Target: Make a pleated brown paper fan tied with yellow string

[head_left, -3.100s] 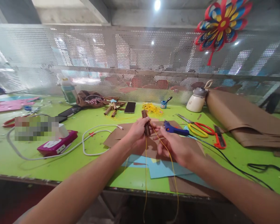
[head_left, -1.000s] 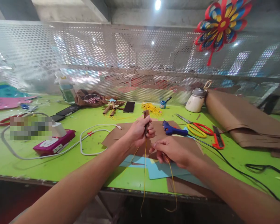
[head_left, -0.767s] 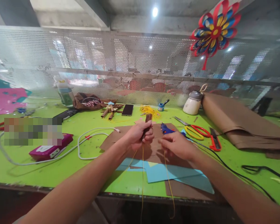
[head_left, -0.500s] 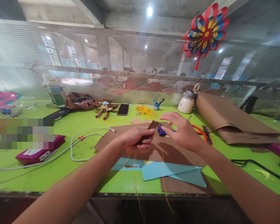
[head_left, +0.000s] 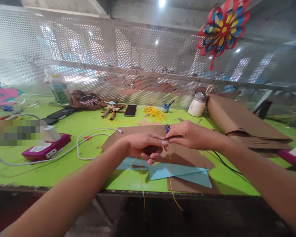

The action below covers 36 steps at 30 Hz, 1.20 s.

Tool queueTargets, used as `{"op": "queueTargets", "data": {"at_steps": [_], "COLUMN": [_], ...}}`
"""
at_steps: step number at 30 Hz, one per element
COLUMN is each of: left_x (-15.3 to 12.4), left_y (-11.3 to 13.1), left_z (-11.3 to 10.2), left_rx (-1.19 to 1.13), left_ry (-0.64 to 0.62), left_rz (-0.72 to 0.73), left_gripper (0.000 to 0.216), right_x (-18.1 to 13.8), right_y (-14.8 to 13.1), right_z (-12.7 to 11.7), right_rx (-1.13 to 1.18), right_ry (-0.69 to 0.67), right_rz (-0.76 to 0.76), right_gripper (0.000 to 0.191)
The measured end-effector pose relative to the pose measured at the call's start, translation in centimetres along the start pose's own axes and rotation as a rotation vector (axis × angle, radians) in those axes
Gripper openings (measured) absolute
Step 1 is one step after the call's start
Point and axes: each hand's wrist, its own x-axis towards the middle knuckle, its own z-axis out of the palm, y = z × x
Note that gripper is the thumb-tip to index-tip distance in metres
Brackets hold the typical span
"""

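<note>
Though in left grip, bundle part-visible.

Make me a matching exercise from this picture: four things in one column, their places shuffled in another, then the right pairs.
Things
1. thin yellow strings
2. flat black rectangular phone
3. slim dark brown piece
4. white bottle with a grey lid

Places
A. beside the large folded brown paper
B. partly hidden in the left hand
C. dangling past the front edge of the green table
D. between the brown paper tubes and the tangled yellow thread

Pairs: 1-C, 2-D, 3-B, 4-A
</note>
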Motion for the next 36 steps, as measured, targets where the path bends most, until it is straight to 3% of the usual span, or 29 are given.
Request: {"op": "queueTargets", "data": {"at_steps": [4, 9, 13, 16, 19, 21, 23, 25, 26, 28, 32, 34, 36], "left_x": [-1.7, -7.5, -13.5, -16.3, -15.2, -12.3, -8.5, -5.3, -4.3, -3.6, -6.0, -6.8, -6.4], "left_y": [1.0, 2.0, 3.3, 5.1, 7.1, 7.9, 7.9, 7.2, 6.7, 5.8, 5.0, 4.6, 3.7], "left_z": [-0.2, 0.5, 0.0, -2.0, -4.9, -6.5, -7.7, -8.6, -9.0, -9.7, -10.2, -9.2, -7.2], "left_rx": [0.118, 0.348, 0.508, 0.463, 0.408, 0.327, 0.321, 0.412, 0.473, 0.503, 0.504, 0.453, 0.382], "left_ry": [0.103, 0.453, 0.759, 0.955, 0.997, 0.994, 0.988, 1.099, 1.238, 1.335, 1.5, 1.561, 1.537], "left_rz": [0.006, 0.042, -0.045, -0.01, 0.133, 0.227, 0.22, 0.096, 0.053, 0.06, 0.144, 0.186, 0.198], "left_gripper": [0.043, 0.043, 0.027, 0.018, 0.016, 0.015, 0.014, 0.012, 0.014, 0.02, 0.021, 0.016, 0.009], "right_x": [-0.7, -1.9, -3.6, -5.2, -5.8, -5.0, -3.4, -1.6, -0.8, 0.3, 0.6, 0.4, 0.4], "right_y": [-0.1, 0.1, -1.3, -4.8, -9.6, -12.0, -12.6, -11.5, -10.5, -8.3, -5.1, -4.6, -4.4], "right_z": [-0.9, -1.9, -1.9, -1.2, 0.6, 2.1, 3.6, 4.7, 5.1, 5.6, 6.8, 7.5, 8.2], "right_rx": [0.017, 0.137, 0.512, 0.899, 1.35, 1.592, 1.707, 1.701, 1.681, 1.659, 1.582, 1.536, 1.498], "right_ry": [0.11, 0.227, 0.29, 0.279, 0.173, 0.09, 0.132, 0.338, 0.445, 0.588, 0.687, 0.707, 0.725], "right_rz": [0.09, 0.321, 0.453, 0.536, 0.605, 0.586, 0.562, 0.557, 0.557, 0.603, 0.726, 0.761, 0.788], "right_gripper": [0.018, 0.018, 0.019, 0.019, 0.019, 0.02, 0.02, 0.02, 0.021, 0.022, 0.025, 0.025, 0.024]}}
